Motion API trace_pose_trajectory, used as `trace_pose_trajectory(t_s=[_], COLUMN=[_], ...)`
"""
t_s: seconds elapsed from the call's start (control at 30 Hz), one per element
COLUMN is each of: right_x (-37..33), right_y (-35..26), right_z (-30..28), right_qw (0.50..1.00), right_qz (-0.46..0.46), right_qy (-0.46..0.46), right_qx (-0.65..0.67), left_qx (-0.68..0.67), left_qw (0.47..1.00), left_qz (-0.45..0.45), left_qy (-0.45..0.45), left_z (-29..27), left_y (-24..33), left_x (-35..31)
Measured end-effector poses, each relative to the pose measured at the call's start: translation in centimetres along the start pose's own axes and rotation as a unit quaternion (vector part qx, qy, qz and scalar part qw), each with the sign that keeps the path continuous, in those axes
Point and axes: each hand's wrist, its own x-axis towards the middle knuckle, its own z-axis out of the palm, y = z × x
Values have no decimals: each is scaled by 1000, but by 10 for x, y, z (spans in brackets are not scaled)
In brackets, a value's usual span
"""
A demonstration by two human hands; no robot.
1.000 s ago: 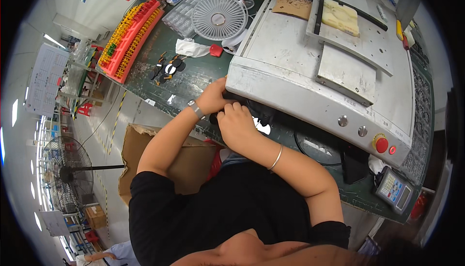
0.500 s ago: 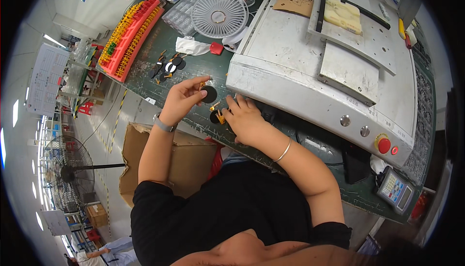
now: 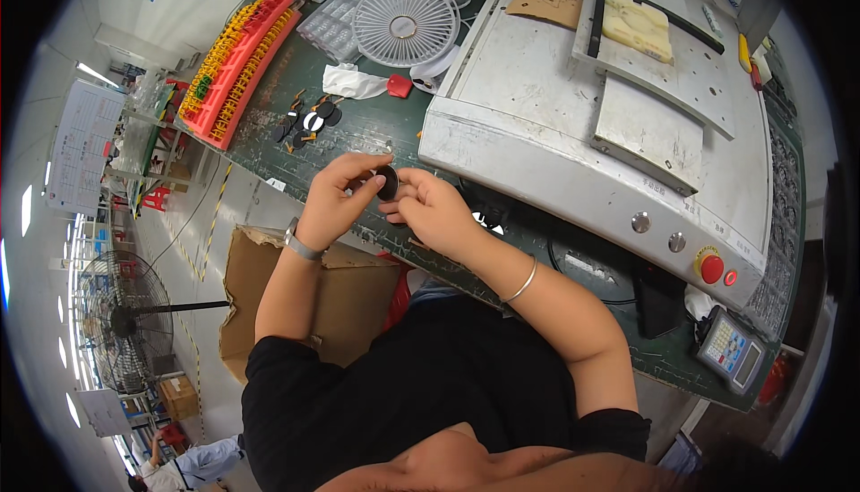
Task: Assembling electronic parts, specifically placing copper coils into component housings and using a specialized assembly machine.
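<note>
My left hand (image 3: 339,198) pinches a thin black disc (image 3: 388,184) between thumb and fingertips, just above the green worktable. The disc is tilted, showing its dark face. My right hand (image 3: 439,212) is closed against the disc's right side with curled fingers; what they grip is hidden. Beneath the right hand, a small orange strip (image 3: 418,244) shows by the table's near edge. Beyond my left hand lies a loose group of black discs (image 3: 330,116) with small orange tails, among them a white-faced disc (image 3: 313,122).
At right stands a grey metal machine (image 3: 537,165) with a red stop button (image 3: 710,269). A red rack (image 3: 235,80) of yellow parts is far left. A white fan (image 3: 403,29), a crumpled white tissue (image 3: 354,82) and a red piece (image 3: 399,86) sit behind. Below is a cardboard box (image 3: 296,304).
My right hand has lifted from the disc and orange-tailed part at the table edge and come to my left hand. The left hand's disc has turned more edge-on.
</note>
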Motion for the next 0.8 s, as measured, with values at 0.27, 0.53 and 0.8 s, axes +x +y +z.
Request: trace_pose_trajectory(t_s=[0.27, 0.53, 0.8], right_x=[3, 2, 6], right_y=[-10, -10, -3], right_z=[0, -1, -2], right_qw=[967, 963, 985], right_qz=[114, 122, 109], right_qy=[29, 30, 66], right_qx=[227, 237, 113], left_qx=[180, -9, 6], left_qw=[967, 970, 971], left_qz=[176, 227, -235], left_qy=[47, 89, 45], left_z=[5, -12, -51], left_y=[2, -4, -85], left_x=[-4, -7, -6])
